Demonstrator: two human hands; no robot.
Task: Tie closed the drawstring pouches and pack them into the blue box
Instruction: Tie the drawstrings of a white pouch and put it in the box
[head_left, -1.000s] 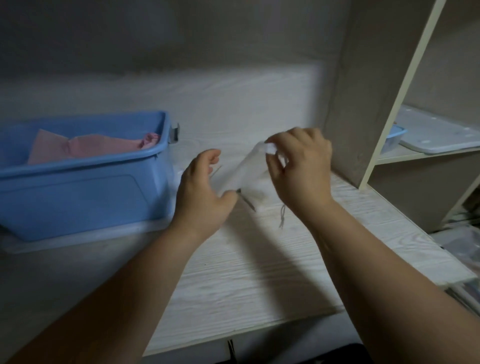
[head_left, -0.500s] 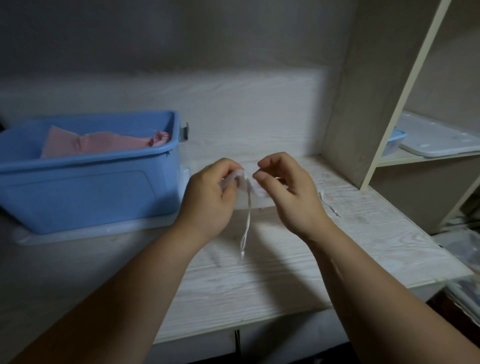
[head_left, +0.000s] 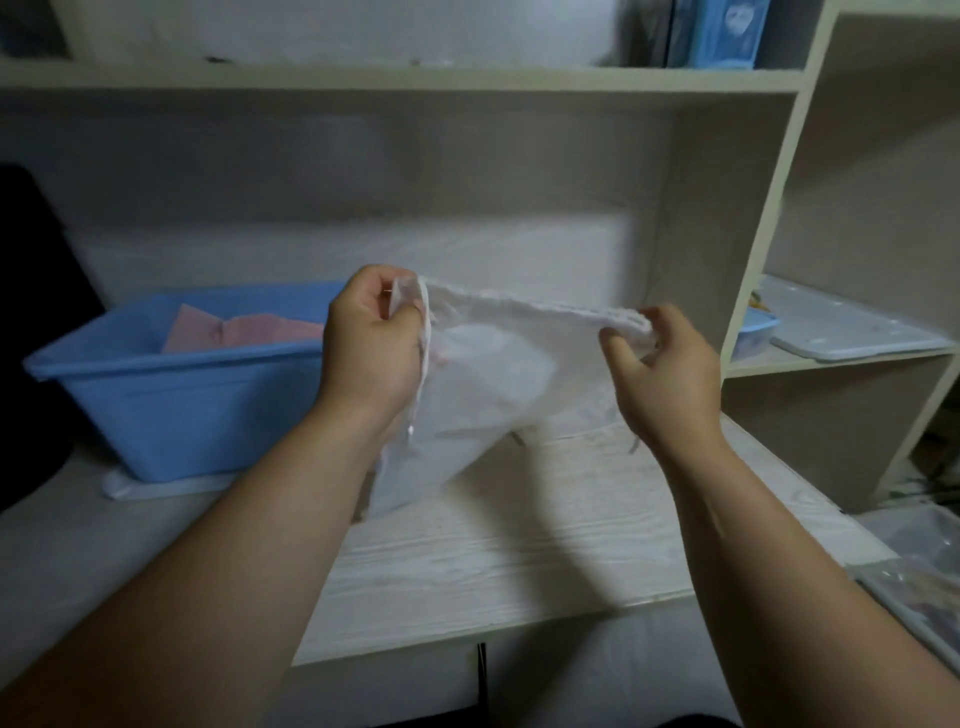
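Two bare forearms reach in over the front edge of a pale wood-grain desk (head_left: 519, 551); above its middle, the hands hold a white drawstring pouch (head_left: 493, 374) clear of the surface; the left hand (head_left: 371, 353) has fingers and thumb curled round the left end of the pouch's gathered mouth, and the right hand (head_left: 660, 374) pinches the right end between thumb and fingertips; the hands are well apart, each clamped on the cloth. The mouth hem runs left to right between them, taut and roughly level, while the sheer body hangs down toward the desk; a cord end (head_left: 411, 428) dangles below the left hand. The mouth looks not yet drawn shut or tied, so the cinching step appears to be in hand. Just beyond and to the left of the left hand, near the desk's left edge, stands the blue box (head_left: 156, 364), with pink pouches (head_left: 234, 330) already inside; the left hand is plainly the nearer to it, so packing would likely mean a short carry leftward. Behind all rises the shelf upright (head_left: 691, 234).
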